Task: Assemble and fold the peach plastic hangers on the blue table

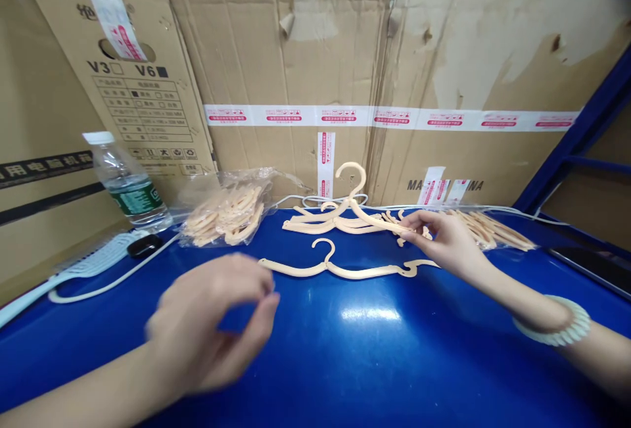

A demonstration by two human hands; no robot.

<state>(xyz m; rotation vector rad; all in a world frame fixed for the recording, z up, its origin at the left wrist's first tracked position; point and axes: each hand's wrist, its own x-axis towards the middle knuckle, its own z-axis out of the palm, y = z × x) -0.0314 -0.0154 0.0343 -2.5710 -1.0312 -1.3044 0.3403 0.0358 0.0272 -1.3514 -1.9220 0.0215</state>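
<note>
My right hand (446,237) pinches the arm end of a beige clothes hanger (352,198), whose hook points up above other hangers. Beneath it lie several stacked beige hangers (315,224). Closer to me, a separate hanger (359,273) rests flat on the blue table (345,356), its hook pointing away. A small curved beige piece (417,266) touches or overlaps its right end. My left hand (217,323) hovers over the table at the left, slightly blurred, its fingers curled and its thumb close to the index finger. Nothing shows in it.
A clear bag of beige parts (227,211) lies back left, beside a water bottle (131,185). Further left are a light blue hairbrush (98,257) and a black case (144,246). More beige parts (493,229) and a phone (591,270) lie right. Cardboard (296,40) stands behind.
</note>
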